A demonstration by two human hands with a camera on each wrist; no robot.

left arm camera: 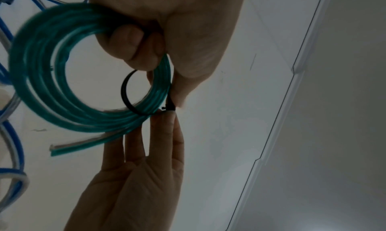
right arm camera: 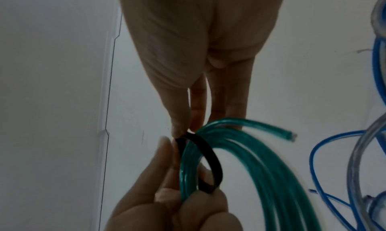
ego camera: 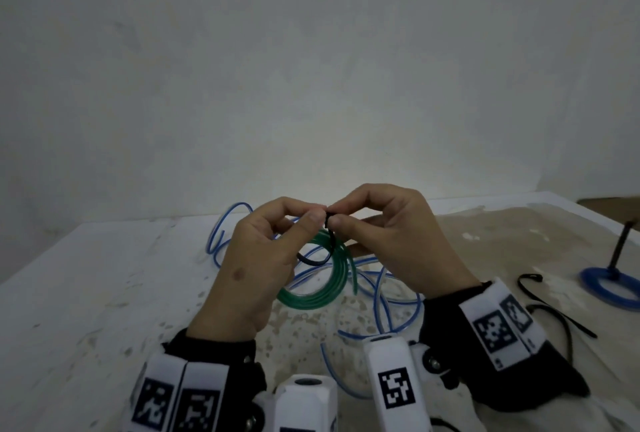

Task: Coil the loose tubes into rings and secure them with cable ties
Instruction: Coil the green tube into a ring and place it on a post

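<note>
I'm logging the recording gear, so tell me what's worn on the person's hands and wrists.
Both hands are bare: left hand, right hand. Each wrist has a black sleeve under white blocks printed with black square codes. White camera housings sit between the wrists.

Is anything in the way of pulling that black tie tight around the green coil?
Nothing visible. The tie already loops the green coil, pinched by the left hand and right hand.
</note>
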